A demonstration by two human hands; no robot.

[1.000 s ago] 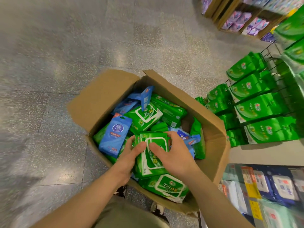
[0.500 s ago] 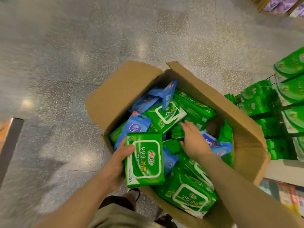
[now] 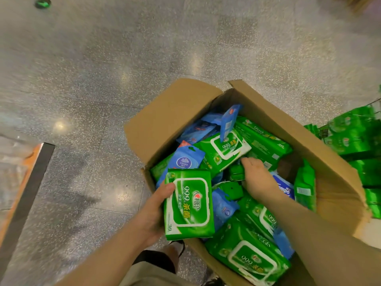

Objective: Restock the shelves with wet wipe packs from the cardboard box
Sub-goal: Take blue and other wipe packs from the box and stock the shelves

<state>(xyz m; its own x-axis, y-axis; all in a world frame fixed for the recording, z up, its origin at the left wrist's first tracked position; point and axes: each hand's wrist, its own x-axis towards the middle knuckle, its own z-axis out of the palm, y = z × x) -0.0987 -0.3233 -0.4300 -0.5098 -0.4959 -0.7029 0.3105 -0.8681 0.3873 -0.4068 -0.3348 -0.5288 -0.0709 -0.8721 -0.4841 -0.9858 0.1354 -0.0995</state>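
Gathering step: left hand (image 3: 153, 213) grips a green pack (image 3: 188, 205); right hand (image 3: 256, 178) digs in the box (image 3: 165, 120), grip hidden; next, lift another.

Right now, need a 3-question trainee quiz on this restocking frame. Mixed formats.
1. True or false: the left hand holds a green rectangular wet wipe pack at the near rim of the brown cardboard box.
2. The right hand is: A) on the shelf, B) reaching among packs inside the box, C) folding a flap.
3. Fill in: the blue Vinda pack lies just ____ the held pack in the picture.

Key: 1 true; 2 B; 3 above.
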